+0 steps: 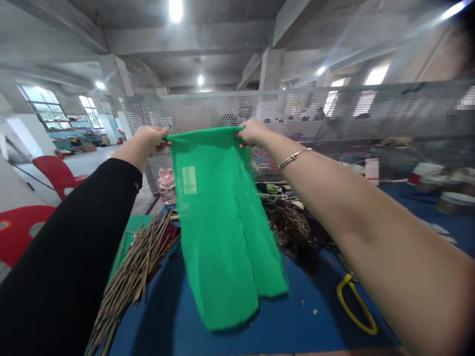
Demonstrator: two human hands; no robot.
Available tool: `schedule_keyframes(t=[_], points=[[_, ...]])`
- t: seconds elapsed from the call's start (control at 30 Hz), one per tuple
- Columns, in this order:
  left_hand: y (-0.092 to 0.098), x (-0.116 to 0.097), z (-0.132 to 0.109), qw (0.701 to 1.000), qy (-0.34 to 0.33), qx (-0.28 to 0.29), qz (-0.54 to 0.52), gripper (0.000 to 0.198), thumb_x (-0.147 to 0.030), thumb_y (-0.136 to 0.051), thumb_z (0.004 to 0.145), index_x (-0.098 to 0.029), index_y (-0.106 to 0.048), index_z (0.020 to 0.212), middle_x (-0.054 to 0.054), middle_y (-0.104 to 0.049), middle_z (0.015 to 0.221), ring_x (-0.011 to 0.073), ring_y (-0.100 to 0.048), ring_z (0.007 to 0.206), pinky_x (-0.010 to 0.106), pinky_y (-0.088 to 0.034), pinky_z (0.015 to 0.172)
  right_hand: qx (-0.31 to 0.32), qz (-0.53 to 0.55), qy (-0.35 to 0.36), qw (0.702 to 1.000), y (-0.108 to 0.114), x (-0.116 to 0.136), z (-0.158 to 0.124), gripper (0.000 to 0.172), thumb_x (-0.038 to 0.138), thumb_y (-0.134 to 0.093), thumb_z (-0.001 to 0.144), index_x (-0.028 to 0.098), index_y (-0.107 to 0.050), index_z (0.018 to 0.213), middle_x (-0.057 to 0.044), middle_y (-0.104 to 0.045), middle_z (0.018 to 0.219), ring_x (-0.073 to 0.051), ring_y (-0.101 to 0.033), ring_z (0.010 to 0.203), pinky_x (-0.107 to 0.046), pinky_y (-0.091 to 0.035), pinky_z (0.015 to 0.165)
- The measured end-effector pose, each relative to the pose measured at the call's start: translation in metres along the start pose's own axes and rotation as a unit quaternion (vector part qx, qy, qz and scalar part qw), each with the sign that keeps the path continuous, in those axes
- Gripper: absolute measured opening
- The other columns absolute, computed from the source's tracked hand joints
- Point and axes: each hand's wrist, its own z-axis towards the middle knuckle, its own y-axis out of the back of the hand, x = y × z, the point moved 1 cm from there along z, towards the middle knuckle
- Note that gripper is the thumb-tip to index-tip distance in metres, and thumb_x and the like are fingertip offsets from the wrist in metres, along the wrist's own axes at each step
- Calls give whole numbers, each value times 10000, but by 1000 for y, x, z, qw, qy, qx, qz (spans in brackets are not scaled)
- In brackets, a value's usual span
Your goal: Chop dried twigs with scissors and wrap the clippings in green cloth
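A green cloth (215, 222) hangs spread out above the blue table (289, 331), its lower end near the tabletop. My left hand (151, 138) pinches its upper left corner. The upper right corner is gripped by my right hand (254, 133), with a bracelet farther down that arm. Between the hands the top edge is nearly straight, and the right part of the cloth falls in a separate fold. Thin brown sticks (129, 277) lie in a heap left of the cloth. Dark brown fibrous material (291, 225) sits to its right.
Yellow-handled scissors (356, 304) lie at the right. A pink container (166, 187) stands behind the sticks. A perforated metal screen (208, 111) runs along the back. White tubs (456, 202) are at the far right, red chairs (55, 173) at the left.
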Motion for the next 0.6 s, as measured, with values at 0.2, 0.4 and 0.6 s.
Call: schedule_keyframes(t=[0.2,0.4,0.6], points=[[27,-52,-11,979,-146,-84,-116,291,-290,-465,838,-187,-483,1110,-41,-563,735,49,-594,702,190,-398,552,-159,91,173,968,34,27,7,95,225,-504,788,165,-573,760,-7,-569,652,-106,-530,574,-235,-420,549],[80,-5,-143,973,-180,-115,-91,341,-497,-543,709,-318,-591,995,-32,-649,798,136,-630,791,229,-446,502,-119,59,302,944,45,35,-142,71,151,-544,699,157,-614,694,-5,-589,632,-138,-544,649,-262,-425,617],[107,132,-263,997,30,-67,-25,476,-466,-658,595,-197,-626,986,10,-649,865,136,-598,648,224,-500,512,111,89,273,951,-35,-30,-285,265,52,-487,634,179,-629,818,-42,-640,885,-164,-581,842,-275,-444,787]])
